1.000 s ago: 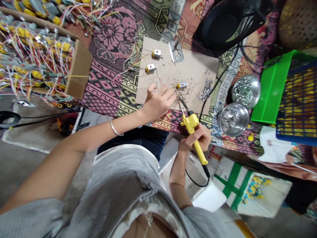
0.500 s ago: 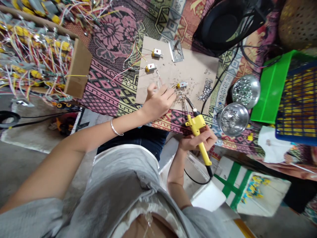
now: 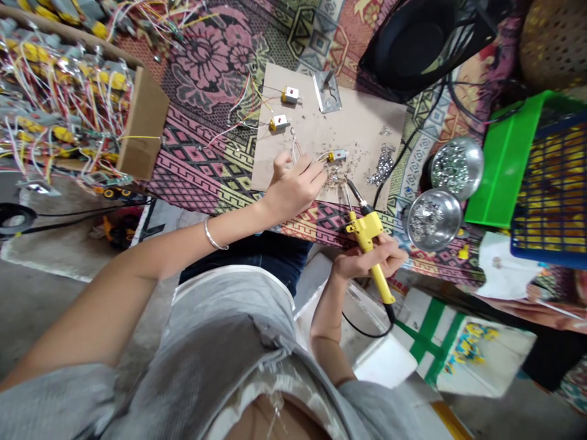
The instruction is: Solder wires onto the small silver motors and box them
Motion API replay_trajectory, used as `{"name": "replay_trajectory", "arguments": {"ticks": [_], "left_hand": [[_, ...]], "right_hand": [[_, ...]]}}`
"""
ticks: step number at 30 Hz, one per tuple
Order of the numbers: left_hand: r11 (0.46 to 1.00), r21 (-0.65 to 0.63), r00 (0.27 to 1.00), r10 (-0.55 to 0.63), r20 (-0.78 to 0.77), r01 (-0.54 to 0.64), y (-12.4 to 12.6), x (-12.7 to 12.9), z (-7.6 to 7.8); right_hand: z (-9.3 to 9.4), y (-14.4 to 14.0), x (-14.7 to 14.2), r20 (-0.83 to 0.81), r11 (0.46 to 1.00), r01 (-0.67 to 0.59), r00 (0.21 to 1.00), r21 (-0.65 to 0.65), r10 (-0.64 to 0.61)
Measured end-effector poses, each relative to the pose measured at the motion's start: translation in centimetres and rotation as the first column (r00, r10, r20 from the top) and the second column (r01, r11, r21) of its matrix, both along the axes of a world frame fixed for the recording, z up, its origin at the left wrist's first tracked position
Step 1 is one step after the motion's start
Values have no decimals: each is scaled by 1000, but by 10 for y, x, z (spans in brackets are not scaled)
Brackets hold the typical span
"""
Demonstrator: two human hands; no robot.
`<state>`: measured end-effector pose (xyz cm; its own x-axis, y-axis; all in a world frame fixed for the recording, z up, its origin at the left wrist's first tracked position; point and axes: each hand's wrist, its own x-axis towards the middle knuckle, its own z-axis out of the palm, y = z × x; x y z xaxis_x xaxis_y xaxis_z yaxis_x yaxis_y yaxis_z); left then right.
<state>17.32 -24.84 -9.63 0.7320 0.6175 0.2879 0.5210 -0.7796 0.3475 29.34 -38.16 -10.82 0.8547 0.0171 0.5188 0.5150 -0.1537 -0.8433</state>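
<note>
The right hand [image 3: 369, 260] grips the yellow soldering iron [image 3: 367, 235] with closed fingers; its long axis runs near-right to far-left, tip toward the small motor [image 3: 338, 155] on the board [image 3: 362, 131]. The left hand [image 3: 293, 186] rests curled, fingers pinching wires beside the motor.

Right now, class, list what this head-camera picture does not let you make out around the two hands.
- Head view: the wires under the left hand are covered by its fingers.
- The soldering iron tip is too small to tell if it touches the small motor.
- Contents of the two metal bowls are blurred glitter.
- The cardboard box is cut off by the left edge.
</note>
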Motion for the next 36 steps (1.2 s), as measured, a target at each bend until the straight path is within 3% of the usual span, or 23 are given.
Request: {"name": "replay_trajectory", "arguments": {"ticks": [7,13,20,29,36], "left_hand": [[996,-88,999,-2,44,5,0,1,-3],[997,-70,1000,-11,25,12,0,1,-1],[998,-64,999,-24,26,26,0,1,0],[995,-99,999,-10,34,13,0,1,-1],[999,-51,1000,-8,6,8,1,1,-2]], "right_hand": [[-2,-1,3,3,1000,-11,1000,-4,11],[-1,-1,4,4,1000,-21,1000,-12,21],[3,-3,1,-20,991,11,1000,-130,-14],[2,-3,1,31,994,-105,994,-30,106],[-2,-4,2,72,992,-111,991,-60,115]]}}
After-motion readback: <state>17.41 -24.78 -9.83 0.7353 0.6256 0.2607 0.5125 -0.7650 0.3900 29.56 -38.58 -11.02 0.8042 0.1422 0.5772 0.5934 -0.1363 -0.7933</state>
